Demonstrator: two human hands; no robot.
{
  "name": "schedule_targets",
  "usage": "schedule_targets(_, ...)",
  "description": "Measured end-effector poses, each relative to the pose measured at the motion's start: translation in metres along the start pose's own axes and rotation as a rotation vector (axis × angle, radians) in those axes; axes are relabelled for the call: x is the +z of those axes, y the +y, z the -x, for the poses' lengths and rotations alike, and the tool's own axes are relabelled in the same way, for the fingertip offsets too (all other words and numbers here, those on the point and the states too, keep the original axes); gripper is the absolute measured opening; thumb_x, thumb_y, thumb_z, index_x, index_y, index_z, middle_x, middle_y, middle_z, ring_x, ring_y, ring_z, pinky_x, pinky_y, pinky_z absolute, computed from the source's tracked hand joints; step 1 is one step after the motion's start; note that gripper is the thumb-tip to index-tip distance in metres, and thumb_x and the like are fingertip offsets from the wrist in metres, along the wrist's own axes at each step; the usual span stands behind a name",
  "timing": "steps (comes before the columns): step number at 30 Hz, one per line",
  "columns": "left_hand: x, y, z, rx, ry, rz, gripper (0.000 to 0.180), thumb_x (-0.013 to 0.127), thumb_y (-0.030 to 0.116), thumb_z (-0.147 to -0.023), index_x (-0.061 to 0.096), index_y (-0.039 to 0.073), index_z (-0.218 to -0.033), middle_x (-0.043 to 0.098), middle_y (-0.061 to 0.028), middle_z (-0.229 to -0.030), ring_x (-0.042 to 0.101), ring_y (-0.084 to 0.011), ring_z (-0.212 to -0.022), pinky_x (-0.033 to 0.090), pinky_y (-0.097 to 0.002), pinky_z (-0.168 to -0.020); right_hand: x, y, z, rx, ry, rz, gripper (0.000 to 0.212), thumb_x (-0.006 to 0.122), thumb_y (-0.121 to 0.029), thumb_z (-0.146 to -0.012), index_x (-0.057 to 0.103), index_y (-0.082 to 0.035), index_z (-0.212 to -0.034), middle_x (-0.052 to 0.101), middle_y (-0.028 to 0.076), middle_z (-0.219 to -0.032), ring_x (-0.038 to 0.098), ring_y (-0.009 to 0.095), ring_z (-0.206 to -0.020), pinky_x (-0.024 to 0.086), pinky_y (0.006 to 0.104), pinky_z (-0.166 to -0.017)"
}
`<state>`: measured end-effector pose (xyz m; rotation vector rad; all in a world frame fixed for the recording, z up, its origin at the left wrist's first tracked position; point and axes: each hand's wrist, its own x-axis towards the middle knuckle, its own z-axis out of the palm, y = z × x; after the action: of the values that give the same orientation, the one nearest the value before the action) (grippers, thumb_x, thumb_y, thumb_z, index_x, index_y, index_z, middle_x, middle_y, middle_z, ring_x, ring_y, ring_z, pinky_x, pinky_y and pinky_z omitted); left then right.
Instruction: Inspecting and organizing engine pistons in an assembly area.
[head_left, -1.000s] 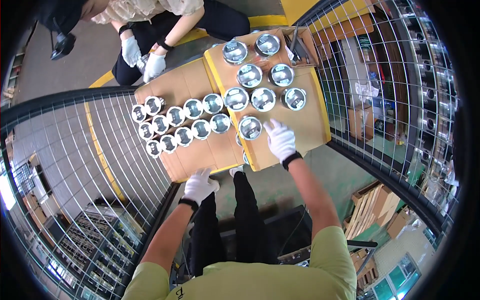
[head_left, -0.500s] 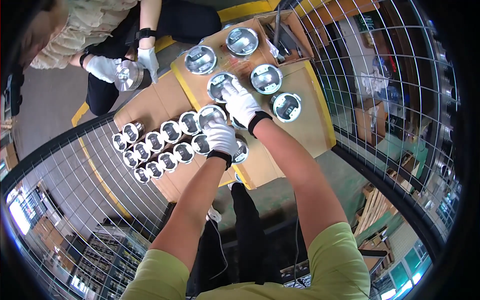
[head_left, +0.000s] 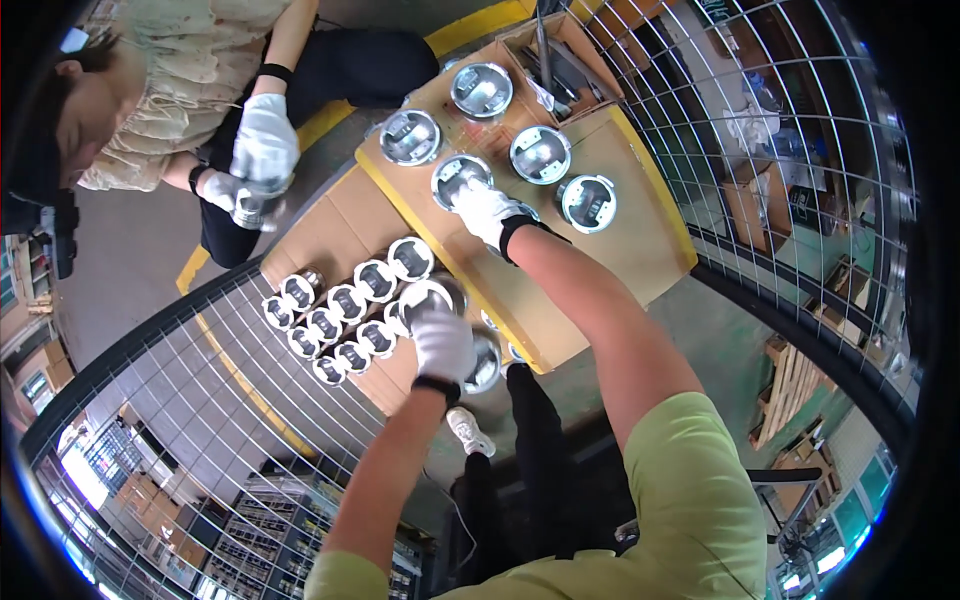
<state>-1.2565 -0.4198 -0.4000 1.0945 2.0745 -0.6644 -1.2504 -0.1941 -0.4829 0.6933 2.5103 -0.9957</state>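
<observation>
My white-gloved left hand [head_left: 443, 345] is closed on a shiny metal engine piston [head_left: 425, 297], at the near right end of rows of smaller upturned pistons [head_left: 348, 302]. My right hand [head_left: 485, 212], gloved too, grips the near rim of another piston [head_left: 462, 180] on the cardboard-covered table [head_left: 590, 300]. Around it stand several larger pistons [head_left: 540, 155], their hollow ends up. Partly behind my left hand is one more piston [head_left: 482, 362]. The palm sides of both hands are hidden.
At the far left, a co-worker's gloved hands [head_left: 265, 150] hold a blurred piston [head_left: 257, 208]. An open cardboard box [head_left: 570, 75] with dark tools sits at the far edge. Wire mesh panels [head_left: 200, 370] rise left and right of the table.
My left hand has brought its piston left and nearer, beside the small rows. My right hand stays at the same piston. The co-worker's hands have shifted on their piston. The whole view has tilted slightly.
</observation>
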Motion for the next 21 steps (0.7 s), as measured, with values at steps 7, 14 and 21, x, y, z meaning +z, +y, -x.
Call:
schedule_targets(7, 0.039, -0.077, 0.136, 0.088, 0.069, -0.047, 0.028, 0.061, 0.031, -0.080, 0.069, 0.004, -0.077, 0.057, -0.0214, -0.087, 0.061, -0.0327, -0.074, 0.048, -0.0539, -0.056, -0.006, -0.034, 0.032, 0.456, 0.015, -0.444, 0.044, 0.033, -0.035, -0.103, 0.053, -0.008, -0.132, 0.067, 0.021, -0.117, 0.065, 0.038, -0.106, 0.051, 0.0477, -0.087)
schedule_targets(14, 0.020, -0.130, 0.182, -0.009, -0.113, 0.008, 0.033, 0.063, 0.035, -0.076, 0.075, 0.015, -0.098, 0.067, -0.0236, -0.102, 0.066, -0.0416, -0.095, 0.055, -0.0508, -0.080, 0.028, -0.068, 0.191, -0.012, -0.089, 0.705, 0.039, 0.045, -0.021, -0.096, 0.063, 0.002, -0.122, 0.066, 0.020, -0.120, 0.060, 0.038, -0.114, 0.041, 0.0503, -0.103)
schedule_targets(21, -0.038, -0.134, 0.183, 0.115, 0.072, -0.178, 0.038, 0.065, 0.038, -0.072, 0.077, 0.015, -0.100, 0.073, -0.0168, -0.104, 0.067, -0.0366, -0.103, 0.054, -0.0470, -0.090, 0.025, -0.116, 0.435, 0.644, 0.189, 0.056, 0.030, 0.055, -0.014, -0.086, 0.066, 0.007, -0.105, 0.068, 0.017, -0.085, 0.065, 0.033, -0.076, 0.049, 0.0490, -0.065)
